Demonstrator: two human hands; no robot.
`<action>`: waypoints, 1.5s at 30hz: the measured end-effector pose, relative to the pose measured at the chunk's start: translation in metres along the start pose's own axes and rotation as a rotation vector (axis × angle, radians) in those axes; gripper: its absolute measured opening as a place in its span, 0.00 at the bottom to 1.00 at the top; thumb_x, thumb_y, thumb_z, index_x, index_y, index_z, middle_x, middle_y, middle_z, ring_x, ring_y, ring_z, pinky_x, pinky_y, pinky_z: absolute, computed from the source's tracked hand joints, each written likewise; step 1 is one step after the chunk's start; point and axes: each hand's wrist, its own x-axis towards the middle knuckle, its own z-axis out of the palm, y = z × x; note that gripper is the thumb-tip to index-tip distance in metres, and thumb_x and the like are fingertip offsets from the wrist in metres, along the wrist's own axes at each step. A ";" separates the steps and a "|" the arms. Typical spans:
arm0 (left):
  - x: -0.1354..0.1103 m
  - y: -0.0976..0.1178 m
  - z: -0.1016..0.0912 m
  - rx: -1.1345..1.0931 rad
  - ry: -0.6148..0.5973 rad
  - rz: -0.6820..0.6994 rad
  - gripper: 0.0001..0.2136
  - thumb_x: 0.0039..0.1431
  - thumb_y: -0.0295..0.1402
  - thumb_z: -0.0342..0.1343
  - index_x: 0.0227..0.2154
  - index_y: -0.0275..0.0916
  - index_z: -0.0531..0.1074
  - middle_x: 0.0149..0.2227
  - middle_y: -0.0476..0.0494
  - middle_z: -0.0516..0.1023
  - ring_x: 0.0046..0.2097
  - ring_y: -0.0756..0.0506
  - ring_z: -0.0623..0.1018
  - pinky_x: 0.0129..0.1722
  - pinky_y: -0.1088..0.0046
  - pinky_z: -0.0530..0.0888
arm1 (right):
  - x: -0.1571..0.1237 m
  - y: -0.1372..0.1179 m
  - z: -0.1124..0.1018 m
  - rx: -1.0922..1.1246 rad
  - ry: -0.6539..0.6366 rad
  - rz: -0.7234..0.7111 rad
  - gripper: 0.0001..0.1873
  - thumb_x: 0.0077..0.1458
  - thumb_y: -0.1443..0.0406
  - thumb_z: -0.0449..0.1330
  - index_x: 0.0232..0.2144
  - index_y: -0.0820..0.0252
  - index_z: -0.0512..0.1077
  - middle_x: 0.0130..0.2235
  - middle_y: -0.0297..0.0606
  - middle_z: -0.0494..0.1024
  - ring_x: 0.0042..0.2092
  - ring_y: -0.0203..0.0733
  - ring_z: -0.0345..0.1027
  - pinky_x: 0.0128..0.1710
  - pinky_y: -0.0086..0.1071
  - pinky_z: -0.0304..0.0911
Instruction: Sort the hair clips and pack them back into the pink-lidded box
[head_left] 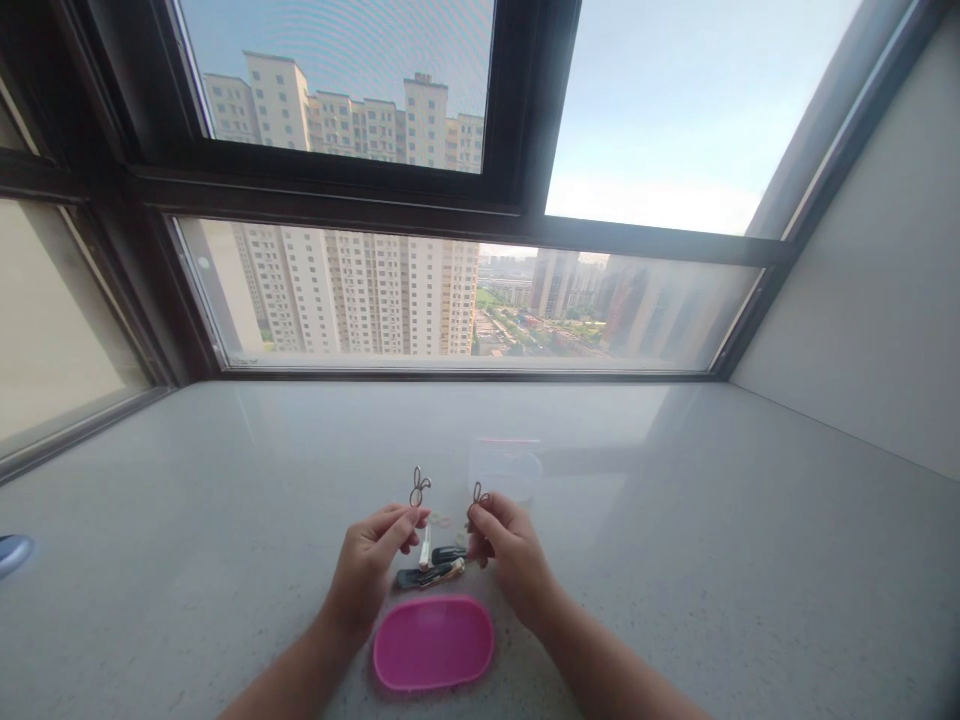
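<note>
Forearms (296, 665), wire bows (418, 487) in both hands (517, 545)

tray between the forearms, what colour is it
The tray is bright pink, its rim too; the head view shows it best.

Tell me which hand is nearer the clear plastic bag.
Right. The right hand is just this side of the clear plastic bag; the left hand is farther, leftward.

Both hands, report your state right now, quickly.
Left hand: closed, pinching a small looped piece, loops up.
Right hand: closed, pinching a similar looped piece, loops up.
</note>
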 end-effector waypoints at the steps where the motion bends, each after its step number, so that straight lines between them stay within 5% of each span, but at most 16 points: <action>1: 0.002 -0.002 -0.001 -0.060 0.012 -0.037 0.10 0.49 0.36 0.57 0.29 0.34 0.79 0.28 0.43 0.75 0.28 0.50 0.68 0.28 0.77 0.66 | 0.001 0.000 0.000 0.028 -0.001 0.031 0.13 0.49 0.58 0.56 0.24 0.64 0.64 0.18 0.30 0.67 0.18 0.29 0.60 0.14 0.21 0.51; 10: 0.004 -0.007 0.001 -0.438 0.023 -0.309 0.14 0.40 0.30 0.65 0.34 0.32 0.76 0.27 0.43 0.76 0.25 0.54 0.69 0.26 0.81 0.67 | 0.002 0.007 -0.002 0.165 -0.091 0.146 0.15 0.48 0.61 0.56 0.37 0.63 0.62 0.23 0.36 0.73 0.20 0.36 0.68 0.14 0.23 0.59; 20: 0.011 -0.013 -0.003 -0.310 -0.062 -0.174 0.09 0.46 0.31 0.61 0.30 0.33 0.70 0.29 0.44 0.75 0.27 0.53 0.71 0.27 0.78 0.67 | 0.001 0.005 0.000 0.185 -0.161 0.136 0.28 0.39 0.72 0.58 0.46 0.61 0.58 0.27 0.34 0.74 0.22 0.36 0.69 0.18 0.25 0.61; 29: 0.008 -0.007 0.003 -0.164 -0.070 -0.012 0.30 0.49 0.30 0.58 0.54 0.43 0.52 0.26 0.53 0.70 0.25 0.52 0.70 0.26 0.76 0.67 | -0.003 0.000 0.003 0.130 -0.177 0.052 0.33 0.39 0.72 0.63 0.48 0.59 0.56 0.29 0.33 0.74 0.28 0.38 0.72 0.24 0.27 0.63; 45: 0.002 -0.002 0.003 -0.069 -0.091 0.021 0.27 0.50 0.31 0.55 0.54 0.42 0.54 0.26 0.53 0.68 0.25 0.52 0.67 0.27 0.75 0.66 | -0.002 0.008 0.002 0.160 -0.148 -0.007 0.39 0.40 0.69 0.65 0.53 0.57 0.52 0.26 0.30 0.73 0.25 0.38 0.71 0.22 0.28 0.65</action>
